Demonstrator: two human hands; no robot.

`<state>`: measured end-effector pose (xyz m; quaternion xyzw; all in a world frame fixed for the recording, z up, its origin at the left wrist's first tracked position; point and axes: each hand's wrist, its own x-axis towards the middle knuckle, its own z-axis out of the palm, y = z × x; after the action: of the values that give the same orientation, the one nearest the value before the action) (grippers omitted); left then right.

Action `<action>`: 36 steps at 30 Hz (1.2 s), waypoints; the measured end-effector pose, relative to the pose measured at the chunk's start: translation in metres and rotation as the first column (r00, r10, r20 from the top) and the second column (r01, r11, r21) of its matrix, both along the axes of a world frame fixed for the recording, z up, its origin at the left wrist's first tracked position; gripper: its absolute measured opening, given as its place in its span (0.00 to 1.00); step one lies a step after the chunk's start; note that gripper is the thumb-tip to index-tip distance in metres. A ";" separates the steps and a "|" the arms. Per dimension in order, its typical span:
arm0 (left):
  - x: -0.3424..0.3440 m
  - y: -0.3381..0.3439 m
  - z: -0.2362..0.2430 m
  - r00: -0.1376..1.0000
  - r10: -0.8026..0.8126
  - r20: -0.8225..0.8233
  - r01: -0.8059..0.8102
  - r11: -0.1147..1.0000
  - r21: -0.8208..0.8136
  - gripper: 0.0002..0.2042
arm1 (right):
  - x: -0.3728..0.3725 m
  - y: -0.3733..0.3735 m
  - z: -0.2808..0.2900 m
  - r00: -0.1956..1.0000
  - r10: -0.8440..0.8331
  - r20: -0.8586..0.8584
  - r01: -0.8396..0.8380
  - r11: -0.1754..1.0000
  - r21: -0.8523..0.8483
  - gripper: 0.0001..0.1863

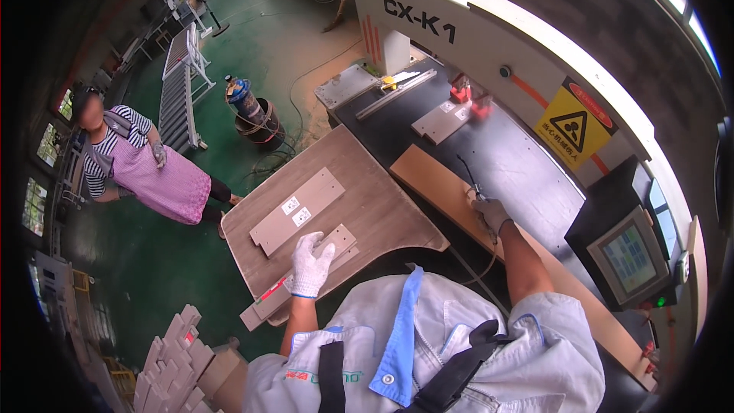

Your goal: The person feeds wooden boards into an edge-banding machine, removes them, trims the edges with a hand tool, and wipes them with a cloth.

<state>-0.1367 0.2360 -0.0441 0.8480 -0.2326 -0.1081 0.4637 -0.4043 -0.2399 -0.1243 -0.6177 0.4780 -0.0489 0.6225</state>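
Observation:
My left hand (312,264), in a white knit glove, lies with its fingers apart over a narrow beige board (342,239) at the near side of a brown side table (248,210). A board with a red strip (271,289) pokes out below that hand, past the table edge. Another board with two white labels (297,212) rests flat farther in. My right hand (492,213), in a grey glove, is closed round what looks like an air blow gun (475,187) with a thin dark nozzle. A hose (489,266) trails below it. A long tan plank (428,172) lies underneath on the black machine bed.
Red clamps (462,92) stand over labelled boards (443,122) at the bed's far side. A screen panel (627,256) juts in at right under the white machine beam (527,38). Stacked boards (180,356) are at lower left. A person in a pink apron (164,183) stands left.

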 end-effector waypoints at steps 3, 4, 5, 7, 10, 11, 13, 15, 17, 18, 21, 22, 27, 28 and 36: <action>-0.009 0.008 0.017 0.970 -0.044 0.239 -0.012 0.973 0.231 0.27 | -0.021 0.011 -0.018 0.973 -0.224 0.063 0.223 0.975 0.021 0.21; -0.013 0.013 0.022 0.946 -0.065 0.317 -0.051 0.937 0.344 0.30 | -0.028 0.014 -0.023 0.911 -0.404 0.080 0.396 0.913 0.099 0.22; -0.010 0.028 0.012 0.961 -0.040 0.272 -0.073 0.916 0.394 0.39 | -0.031 0.017 -0.026 0.919 -0.387 0.080 0.378 0.920 0.109 0.22; -0.014 0.042 0.009 0.957 -0.055 0.284 -0.090 0.876 0.474 0.44 | -0.053 0.016 -0.037 0.871 -0.470 0.144 0.448 0.879 0.160 0.23; -0.016 0.069 0.007 0.970 -0.113 0.217 -0.077 0.700 0.710 0.61 | -0.066 0.022 -0.025 0.889 -0.420 0.182 0.370 0.894 0.252 0.21; -0.018 0.080 0.005 0.975 -0.121 0.188 -0.064 0.652 0.755 0.64 | -0.071 0.029 -0.015 0.900 -0.376 0.220 0.316 0.911 0.265 0.20; -0.014 0.084 -0.005 0.969 -0.193 0.155 -0.023 0.551 0.834 0.67 | -0.081 0.024 -0.019 0.909 -0.300 0.289 0.223 0.937 0.270 0.19; -0.003 0.096 -0.038 0.981 -0.156 0.111 -0.015 0.517 0.856 0.64 | -0.082 0.014 -0.036 0.884 -0.276 0.378 0.189 0.949 0.251 0.18; -0.004 0.108 -0.066 0.981 -0.106 0.163 -0.083 0.528 0.845 0.60 | -0.078 0.014 -0.043 0.886 -0.285 0.366 0.183 0.940 0.289 0.18; -0.006 0.109 -0.071 0.972 -0.087 0.220 -0.136 0.555 0.821 0.57 | -0.078 0.013 -0.046 0.878 -0.318 0.358 0.208 0.926 0.315 0.17; -0.006 0.116 -0.077 0.979 -0.039 0.202 -0.151 0.528 0.835 0.51 | -0.075 0.026 -0.042 0.900 -0.319 0.297 0.226 0.924 0.308 0.17; -0.008 0.120 -0.076 0.983 -0.028 0.180 -0.141 0.509 0.849 0.49 | -0.074 0.032 -0.038 0.919 -0.296 0.260 0.214 0.929 0.301 0.17; -0.007 0.110 -0.078 0.979 -0.013 0.203 -0.166 0.525 0.835 0.48 | -0.083 0.027 -0.045 0.922 -0.225 0.316 0.151 0.959 0.241 0.18; -0.004 0.110 -0.078 0.977 -0.016 0.212 -0.171 0.536 0.827 0.48 | -0.079 0.030 -0.045 0.906 -0.269 0.327 0.196 0.951 0.239 0.18; -0.005 0.127 -0.070 0.978 0.037 0.206 -0.195 0.517 0.833 0.48 | -0.070 0.028 -0.048 0.944 -0.265 0.196 0.222 0.951 0.216 0.18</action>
<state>-0.1418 0.3634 -0.1136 0.9855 -0.1302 -0.1069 -0.0222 -0.4744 -0.2117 -0.1720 -0.4818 0.4808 -0.1485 0.7174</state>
